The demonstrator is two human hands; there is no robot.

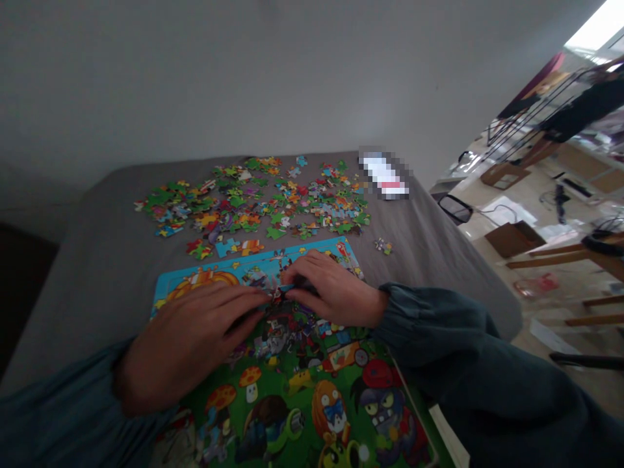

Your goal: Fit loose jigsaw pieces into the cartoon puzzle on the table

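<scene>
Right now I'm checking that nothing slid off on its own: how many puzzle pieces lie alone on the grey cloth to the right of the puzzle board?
1: a single loose piece lies on the grey cloth, right of the puzzle board, apart from the big scatter of pieces. Others may hide behind the right sleeve.

A grey surface [112,247] stands against a pale wall [244,71]. At its far right corner lies a blurred white object [385,175]. To the right, cardboard boxes [511,237] sit on the light floor [546,318] near wooden chair legs [575,257].
</scene>
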